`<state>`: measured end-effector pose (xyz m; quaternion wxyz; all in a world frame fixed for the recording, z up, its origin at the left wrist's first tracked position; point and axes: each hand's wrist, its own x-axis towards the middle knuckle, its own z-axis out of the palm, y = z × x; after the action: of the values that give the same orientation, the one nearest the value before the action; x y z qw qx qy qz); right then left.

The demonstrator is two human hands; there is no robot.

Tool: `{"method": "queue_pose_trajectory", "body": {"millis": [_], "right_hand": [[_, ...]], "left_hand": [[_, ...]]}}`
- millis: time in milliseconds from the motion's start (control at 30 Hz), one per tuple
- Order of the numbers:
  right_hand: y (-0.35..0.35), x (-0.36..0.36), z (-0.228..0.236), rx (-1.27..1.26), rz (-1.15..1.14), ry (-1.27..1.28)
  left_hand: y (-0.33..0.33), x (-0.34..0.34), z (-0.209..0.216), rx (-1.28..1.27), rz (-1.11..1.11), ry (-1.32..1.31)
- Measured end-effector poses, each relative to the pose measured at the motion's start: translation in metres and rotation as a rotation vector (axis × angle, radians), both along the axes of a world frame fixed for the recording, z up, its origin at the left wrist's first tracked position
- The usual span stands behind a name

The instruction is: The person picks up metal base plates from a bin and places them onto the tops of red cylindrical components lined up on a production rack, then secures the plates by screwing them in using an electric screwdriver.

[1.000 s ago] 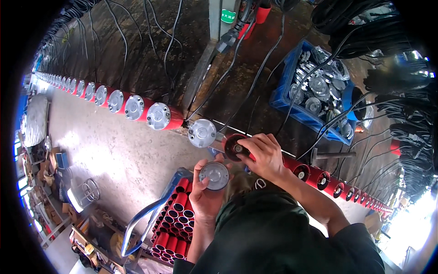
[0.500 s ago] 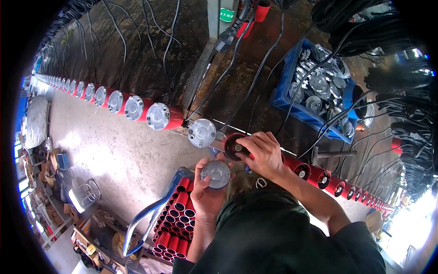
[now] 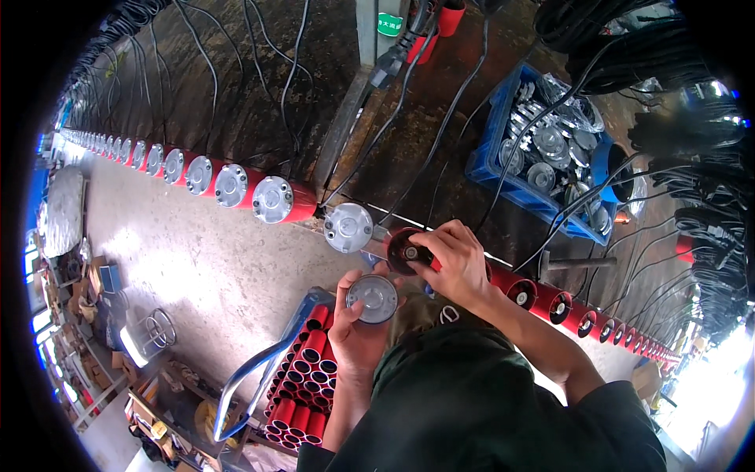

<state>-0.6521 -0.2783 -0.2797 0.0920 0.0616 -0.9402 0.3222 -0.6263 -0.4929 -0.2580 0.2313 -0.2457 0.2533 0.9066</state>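
Note:
My left hand [image 3: 358,334] grips a round silver metal end cap [image 3: 376,297], its face turned up and the thumb lying across it. Just beyond it, a red motor cylinder [image 3: 393,256] has its end uncovered, showing a dark inside with a small metal shaft in the middle. My right hand [image 3: 456,263] is at the right of that opening, thumb and forefinger pinched together at its edge. Whatever lies between those fingertips is hidden. Left of the opening, a neighbouring cylinder wears a fitted silver cap [image 3: 348,228] with small holes.
Capped red cylinders [image 3: 275,200] run left along the bench edge; uncapped ones [image 3: 560,307] run right. A blue crate [image 3: 503,185] of loose metal caps stands on the bench, near a hammer [image 3: 578,263]. Black cables [image 3: 452,118] hang across. A trolley [image 3: 236,385] carries stacked red tubes.
My right fingertips have shifted slightly at the cylinder's opening, and the forefinger is bent more. My left hand and its end cap stay nearly where they were.

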Motion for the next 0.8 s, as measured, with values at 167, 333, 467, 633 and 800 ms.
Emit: {"method": "queue_pose_trajectory", "body": {"millis": [167,333,467,633,800], "right_hand": [[0.003,0.001,-0.002,0.004,0.01,-0.005],[0.006,-0.005,0.013,-0.005,0.065,-0.119],[0.009,-0.005,0.013,-0.005,0.091,-0.109],[0.008,-0.002,0.011,0.031,0.064,-0.094],[0.004,0.003,0.007,-0.022,0.007,-0.013]], "left_hand": [[-0.001,0.001,0.0,-0.003,0.006,-0.02],[-0.002,0.002,-0.001,-0.025,0.005,-0.023],[-0.003,0.001,-0.001,-0.029,0.001,-0.009],[-0.005,0.001,-0.004,-0.023,-0.001,-0.001],[-0.005,0.0,-0.002,0.008,-0.003,-0.005]]}}
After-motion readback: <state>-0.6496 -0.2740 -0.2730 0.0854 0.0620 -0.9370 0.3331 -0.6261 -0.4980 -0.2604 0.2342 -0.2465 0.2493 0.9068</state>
